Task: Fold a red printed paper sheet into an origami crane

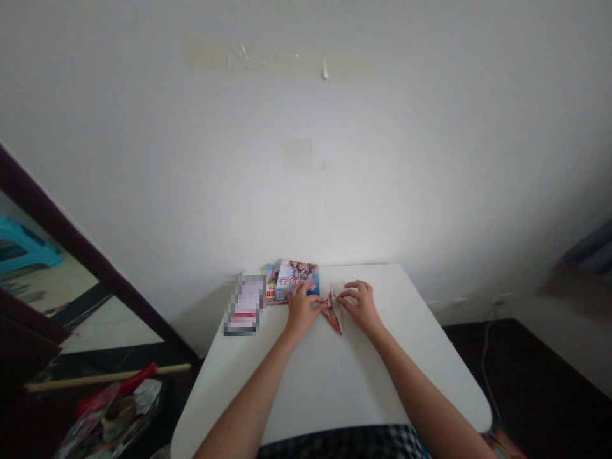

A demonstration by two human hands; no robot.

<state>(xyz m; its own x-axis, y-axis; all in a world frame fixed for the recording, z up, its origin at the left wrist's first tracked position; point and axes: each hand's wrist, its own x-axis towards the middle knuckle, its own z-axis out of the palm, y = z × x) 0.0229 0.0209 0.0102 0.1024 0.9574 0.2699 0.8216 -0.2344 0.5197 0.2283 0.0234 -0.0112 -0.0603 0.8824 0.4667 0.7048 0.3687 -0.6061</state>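
A small folded paper piece (333, 317), printed in red and orange, stands between my two hands over the white table (315, 382). Its lower end comes to a narrow point toward me, and a fold rises at the top. My left hand (303, 309) pinches its left side between thumb and forefinger. From the other side my right hand (359, 305) pinches the paper's upper right edge, with the other fingers curled. Just behind my left hand lie colourful printed leaflets (297, 271), overlapping each other and partly covered by my fingers.
A phone-like object (246, 306), blurred into blocks, lies at the table's left. The wall (306, 210) meets the table's far edge. On the floor at left are a wooden stick (109, 377) and a bag of rubbish (119, 414). A cable (485, 354) hangs at right.
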